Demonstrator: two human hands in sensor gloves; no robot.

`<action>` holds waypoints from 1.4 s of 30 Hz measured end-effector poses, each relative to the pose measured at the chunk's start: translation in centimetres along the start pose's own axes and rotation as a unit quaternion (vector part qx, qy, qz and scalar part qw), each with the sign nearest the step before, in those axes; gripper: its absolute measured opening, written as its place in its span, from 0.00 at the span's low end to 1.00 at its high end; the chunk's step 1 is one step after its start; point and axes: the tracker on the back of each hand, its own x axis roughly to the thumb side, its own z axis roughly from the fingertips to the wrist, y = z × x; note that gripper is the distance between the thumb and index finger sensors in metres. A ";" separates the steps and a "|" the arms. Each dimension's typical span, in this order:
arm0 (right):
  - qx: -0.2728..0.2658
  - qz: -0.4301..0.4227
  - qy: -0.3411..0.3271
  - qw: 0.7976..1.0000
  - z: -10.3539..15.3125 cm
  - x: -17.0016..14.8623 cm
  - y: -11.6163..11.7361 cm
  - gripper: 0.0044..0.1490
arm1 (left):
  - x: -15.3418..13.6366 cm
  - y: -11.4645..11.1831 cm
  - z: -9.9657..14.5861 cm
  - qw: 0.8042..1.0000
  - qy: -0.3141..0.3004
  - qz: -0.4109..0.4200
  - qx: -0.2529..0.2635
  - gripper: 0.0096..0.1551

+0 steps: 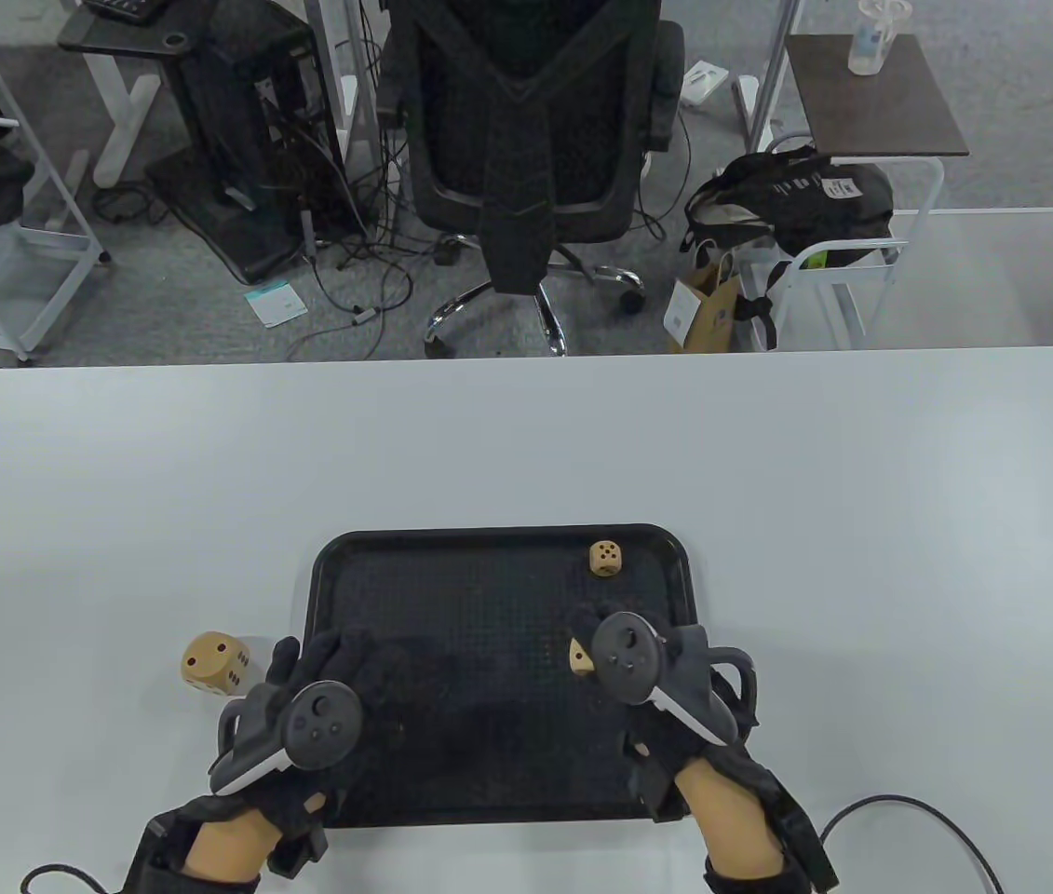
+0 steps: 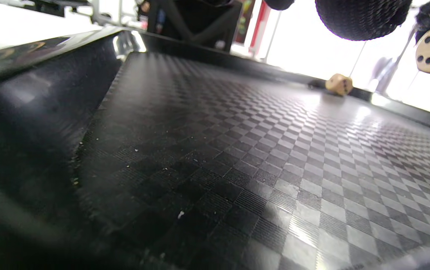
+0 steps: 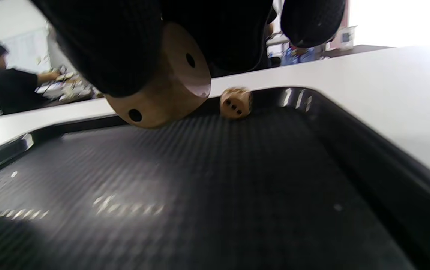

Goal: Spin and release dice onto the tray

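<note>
A black textured tray (image 1: 489, 533) lies on the white table near me. My right hand (image 1: 587, 643) hovers over the tray's right half and pinches a wooden die (image 1: 580, 657) in its fingertips; up close the die (image 3: 166, 86) sits just above the tray floor (image 3: 237, 195). A small die (image 1: 605, 557) rests in the tray's far right corner, seen too as the small die (image 3: 236, 102) by the rim. A bigger die (image 1: 214, 662) lies on the table left of the tray. My left hand (image 1: 326, 652) hangs over the tray's left side, fingers relaxed, holding nothing.
An office chair (image 1: 535, 140) and a cart with bags (image 1: 796, 205) stand beyond the table's far edge. A cable (image 1: 908, 815) loops on the table at the near right. A person (image 3: 1, 86) sits far in the background.
</note>
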 end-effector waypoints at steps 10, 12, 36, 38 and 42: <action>0.101 0.084 -0.041 0.990 -0.8 4.3 2.7 0.42 | -0.1 0.0 0.0 1.000 -0.003 0.004 0.000 0.45; 0.128 0.116 -0.047 0.984 -1.0 5.3 3.5 0.41 | -0.1 0.0 0.0 1.000 -0.003 0.005 0.000 0.44; -0.106 -0.035 0.142 0.983 0.4 -0.1 -1.2 0.53 | -0.6 0.3 0.2 1.000 -0.003 0.014 0.011 0.44; -0.119 -0.046 0.138 0.982 1.0 -0.7 -1.6 0.52 | -0.6 0.4 0.2 1.000 -0.003 0.015 0.012 0.44; -0.140 -0.060 0.137 0.979 2.3 -2.3 -2.1 0.52 | -0.6 0.4 0.2 1.000 -0.003 0.015 0.012 0.44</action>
